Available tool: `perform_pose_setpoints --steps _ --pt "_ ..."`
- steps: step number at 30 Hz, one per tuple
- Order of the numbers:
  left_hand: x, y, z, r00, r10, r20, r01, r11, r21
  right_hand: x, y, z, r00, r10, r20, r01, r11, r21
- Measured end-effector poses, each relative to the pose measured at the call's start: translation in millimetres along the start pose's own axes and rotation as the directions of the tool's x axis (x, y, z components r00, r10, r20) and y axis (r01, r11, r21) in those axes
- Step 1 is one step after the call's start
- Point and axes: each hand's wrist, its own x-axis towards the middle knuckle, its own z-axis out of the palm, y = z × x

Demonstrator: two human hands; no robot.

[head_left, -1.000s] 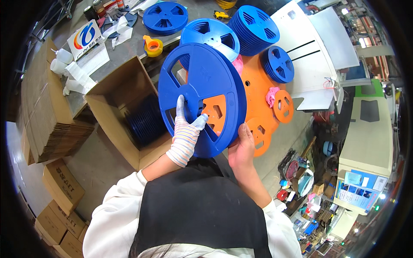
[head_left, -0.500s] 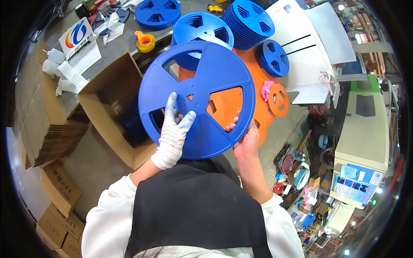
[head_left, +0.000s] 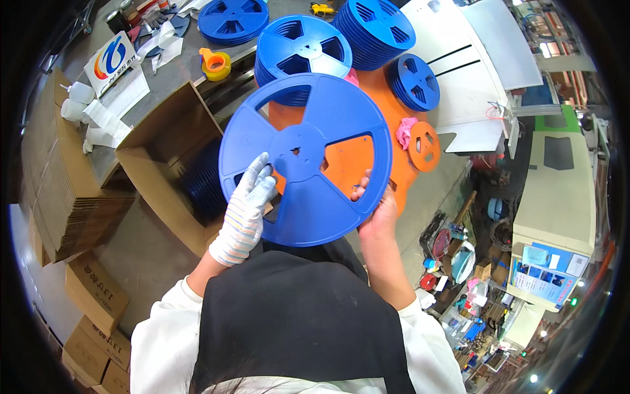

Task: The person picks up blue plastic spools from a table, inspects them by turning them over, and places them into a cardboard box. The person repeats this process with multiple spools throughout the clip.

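A large blue plastic reel flange (head_left: 302, 210), a disc with cut-out windows and a small central hole, is held up in front of my black apron. My bare right hand (head_left: 377, 207) grips its lower right rim, with fingertips showing through the right window. My left hand (head_left: 246, 210), in a white striped glove, rests against the lower left of the disc. Its fingers are stretched out over the left window and rim. To the left stands an open cardboard box (head_left: 154, 187) with dark blue discs (head_left: 202, 180) stacked inside.
Beyond the flange, stacks of blue reel discs (head_left: 377, 33) stand on an orange surface (head_left: 380, 95). A smaller orange disc (head_left: 424, 148) lies by a pink cloth (head_left: 405, 131). Yellow tape (head_left: 215, 64) sits on the grey table (head_left: 180, 69). Flattened cardboard (head_left: 85, 223) is piled at left.
My left hand has slid left and down across the disc, off its middle toward the left rim, and its fingers have drawn together. The flange has shifted slightly right; my right hand keeps its grip.
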Motion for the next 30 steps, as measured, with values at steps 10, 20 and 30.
perform_pose_setpoints --steps 10,20,30 --pt "-7 23 -70 0.874 0.405 -0.268 -0.367 0.912 0.181 25 -23 -46 0.994 -0.072 0.077 0.064 0.993 0.103" --pt "-3 18 -83 0.850 0.440 -0.291 -0.387 0.895 0.223 26 -26 -47 0.976 -0.078 0.204 0.055 0.992 0.114" --pt "54 53 -47 0.876 0.445 -0.185 0.062 0.277 0.959 -26 14 0 0.993 -0.009 0.116 0.006 1.000 0.026"
